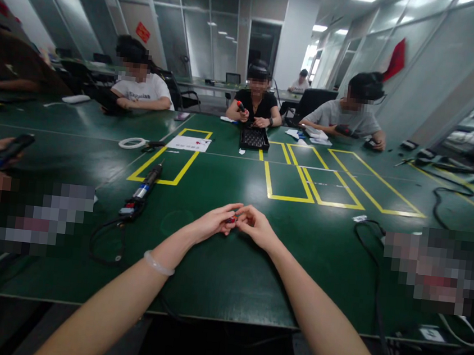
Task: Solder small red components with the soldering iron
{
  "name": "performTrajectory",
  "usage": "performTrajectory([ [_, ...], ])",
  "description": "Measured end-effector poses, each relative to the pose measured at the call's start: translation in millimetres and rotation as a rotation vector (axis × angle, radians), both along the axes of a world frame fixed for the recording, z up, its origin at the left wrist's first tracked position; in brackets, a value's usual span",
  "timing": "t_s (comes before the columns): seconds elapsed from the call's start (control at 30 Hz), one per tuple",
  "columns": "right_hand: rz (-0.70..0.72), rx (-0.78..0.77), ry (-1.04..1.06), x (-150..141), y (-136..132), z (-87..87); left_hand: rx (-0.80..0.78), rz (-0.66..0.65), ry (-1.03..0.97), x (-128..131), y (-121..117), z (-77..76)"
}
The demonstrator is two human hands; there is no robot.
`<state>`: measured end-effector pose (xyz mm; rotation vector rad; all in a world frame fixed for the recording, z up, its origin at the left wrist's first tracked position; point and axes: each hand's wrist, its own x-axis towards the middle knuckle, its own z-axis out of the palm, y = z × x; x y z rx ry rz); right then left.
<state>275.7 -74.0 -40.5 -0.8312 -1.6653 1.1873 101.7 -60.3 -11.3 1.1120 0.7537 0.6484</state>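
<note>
My left hand [214,223] and my right hand [257,227] meet above the middle of the green table [218,271]. Both pinch a small red and dark part [231,219] between their fingertips; it is too small to name. A pale bangle [158,263] circles my left wrist. Left of my hands, an electric screwdriver [142,190] lies on the table with its black cable [105,240] looped toward me.
Yellow tape boxes [304,179] mark the table. A black tray [254,138] sits before the person opposite. A tape roll [131,143] and a paper sheet [190,143] lie at left. Cables [441,204] run at right. A neighbour's hand holds a dark tool [6,150].
</note>
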Motion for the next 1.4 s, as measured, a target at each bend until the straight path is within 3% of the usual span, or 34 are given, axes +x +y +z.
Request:
performTrajectory([
  [0.2, 0.016, 0.020, -0.080, -0.2, -1.6, 0.6, -0.025, -0.023, 0.049, -0.1, -1.2, -2.6],
  [0.43, 0.045, 0.036, -0.089, -1.4, -2.3, 0.7, 0.067, -0.057, 0.196, 1.1, -1.6, -2.3],
  [0.67, 0.112, -0.107, 0.034, -3.6, 1.8, -5.4, 0.227, -0.011, 0.241, 2.5, -0.5, -8.6],
  [0.87, 0.020, -0.181, 0.039, -1.5, 6.0, -4.0, 0.406, 0.113, 0.249, -2.4, 7.2, -13.2],
  [1.1, -0.056, -0.173, 0.033, 1.0, 8.3, -4.4, 0.643, 0.076, 0.338, -6.8, 2.6, -3.5],
  [1.4, -0.045, -0.192, 0.202, 0.4, 8.5, -5.1, 0.637, 0.126, 0.293, -9.3, 7.3, -12.8],
])
